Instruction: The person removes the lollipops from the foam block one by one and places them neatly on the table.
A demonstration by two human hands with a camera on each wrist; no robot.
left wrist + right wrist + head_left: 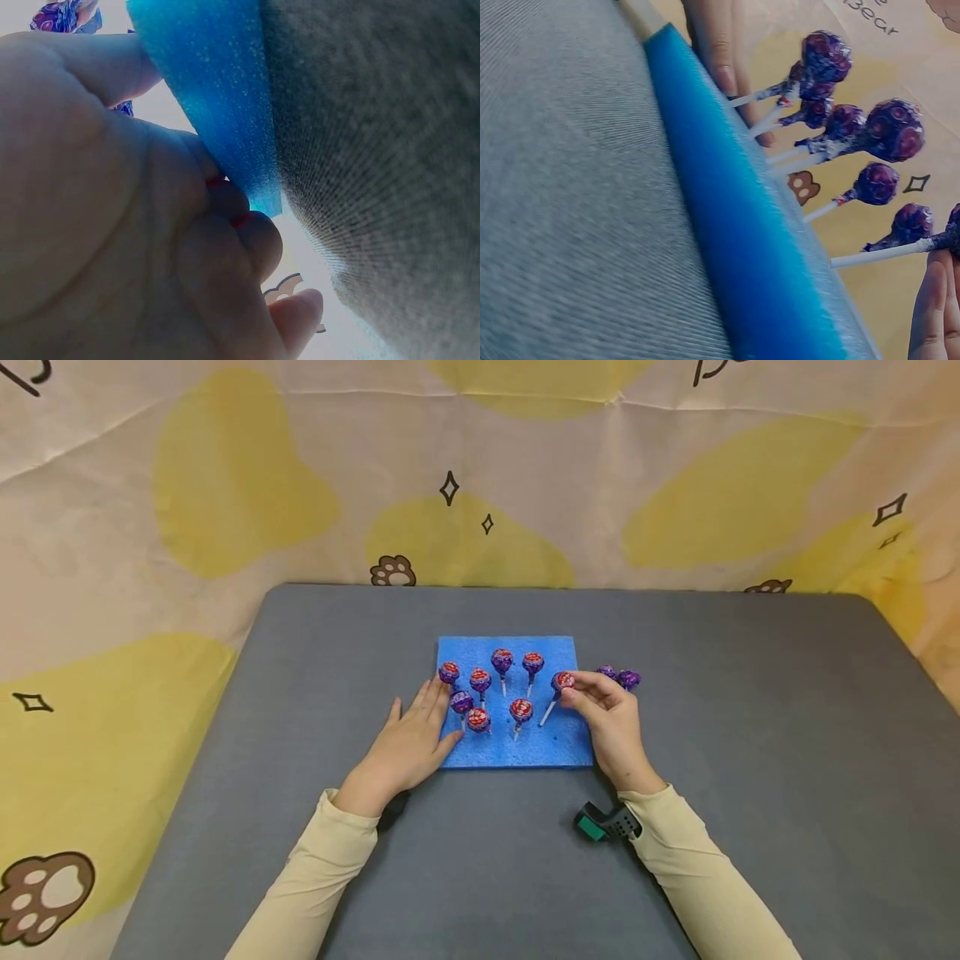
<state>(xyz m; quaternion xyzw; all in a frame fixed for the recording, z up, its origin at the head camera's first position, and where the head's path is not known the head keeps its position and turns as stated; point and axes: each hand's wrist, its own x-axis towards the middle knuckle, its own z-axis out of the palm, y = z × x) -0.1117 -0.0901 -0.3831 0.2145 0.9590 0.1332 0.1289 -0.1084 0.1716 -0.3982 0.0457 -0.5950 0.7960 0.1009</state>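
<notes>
A blue foam board (555,747) lies flat on the table, with several lollipops (521,710) in purple and red wrappers standing in it on white sticks. Between thumb and fingers of my right hand (617,727) a lollipop (562,682) is pinched by its wrapped head, over the board's right part. Its stick (885,253) slants down, the tip right at the board's top face in the right wrist view. My left hand (408,743) rests along the board's left edge, fingers extended and thumb at the near left corner. The left wrist view shows its fingers against the board's side (217,90).
Loose purple lollipops (628,679) lie on the grey table (750,760) just beyond my right hand, partly hidden by it. A cloth (300,468) with yellow patches and paw prints hangs behind the table. A black strap (611,821) sits at my right wrist.
</notes>
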